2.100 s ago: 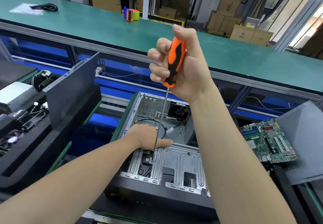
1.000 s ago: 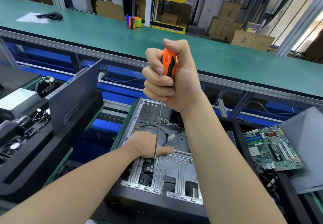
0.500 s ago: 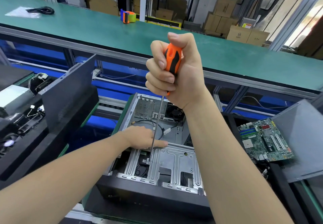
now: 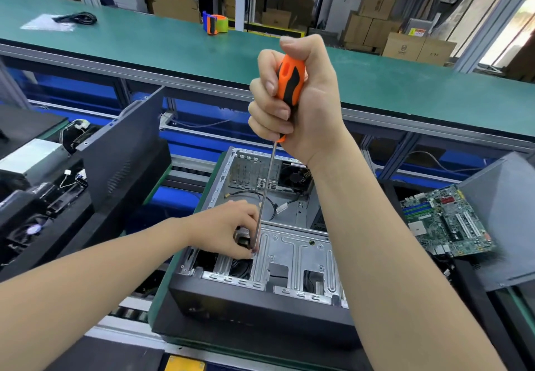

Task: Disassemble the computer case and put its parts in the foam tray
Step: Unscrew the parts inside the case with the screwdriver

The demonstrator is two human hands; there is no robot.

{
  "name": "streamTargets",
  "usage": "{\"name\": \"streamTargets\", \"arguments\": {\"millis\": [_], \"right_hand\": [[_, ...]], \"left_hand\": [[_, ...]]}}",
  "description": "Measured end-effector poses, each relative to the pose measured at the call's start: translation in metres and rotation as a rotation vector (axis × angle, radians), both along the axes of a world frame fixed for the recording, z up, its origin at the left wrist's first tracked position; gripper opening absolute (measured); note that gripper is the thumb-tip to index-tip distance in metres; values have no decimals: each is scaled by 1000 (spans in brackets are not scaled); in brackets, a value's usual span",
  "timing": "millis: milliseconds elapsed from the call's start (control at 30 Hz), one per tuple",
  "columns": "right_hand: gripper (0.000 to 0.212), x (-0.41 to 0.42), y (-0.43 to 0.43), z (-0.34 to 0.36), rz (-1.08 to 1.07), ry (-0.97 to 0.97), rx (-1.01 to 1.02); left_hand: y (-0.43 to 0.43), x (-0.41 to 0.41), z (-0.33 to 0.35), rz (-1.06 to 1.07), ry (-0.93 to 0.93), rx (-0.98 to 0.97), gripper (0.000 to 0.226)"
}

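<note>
The open computer case lies on its side in the middle, its silver drive bracket facing up. My right hand grips the orange and black screwdriver upright above the case. Its long shaft runs down to the bracket's left part. My left hand reaches in from the left, and its thumb and fingertips pinch around the shaft's tip. Anything held at the tip is too small to make out. A fan and loose cables lie in the case's far end.
A green motherboard and a grey side panel lie at the right. On the left, another dark panel leans on a black foam tray with a silver power supply. A green bench runs behind with a tape dispenser.
My left hand lay flat on the bracket before; its fingers have now curled in and closed around the screwdriver's tip. My right hand keeps its grip on the handle.
</note>
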State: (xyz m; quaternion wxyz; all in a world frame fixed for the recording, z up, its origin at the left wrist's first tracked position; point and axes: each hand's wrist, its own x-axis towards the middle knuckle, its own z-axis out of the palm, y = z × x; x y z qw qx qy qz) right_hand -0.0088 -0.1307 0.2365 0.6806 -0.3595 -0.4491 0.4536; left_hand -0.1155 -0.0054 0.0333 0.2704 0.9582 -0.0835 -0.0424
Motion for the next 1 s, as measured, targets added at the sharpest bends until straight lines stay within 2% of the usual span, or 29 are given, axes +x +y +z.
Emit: {"name": "streamTargets", "arguments": {"millis": [233,500,733,867,1000], "right_hand": [[42,-5,-2,5,-23,-42,5],[42,-6,-6,7,-65,-102,9],[42,-7,-14,11,-201,-166,-13],[42,-5,-19,17,-420,-304,58],[41,-1,-19,15,-932,-473,145]], "left_hand": [[-1,-5,-1,35,-62,-25,19],[-11,-3,-6,-48,-68,203,16],[-22,-2,-11,9,39,133,13],[-25,7,-7,210,95,9,18],[-28,26,-3,477,101,-199,15]]}}
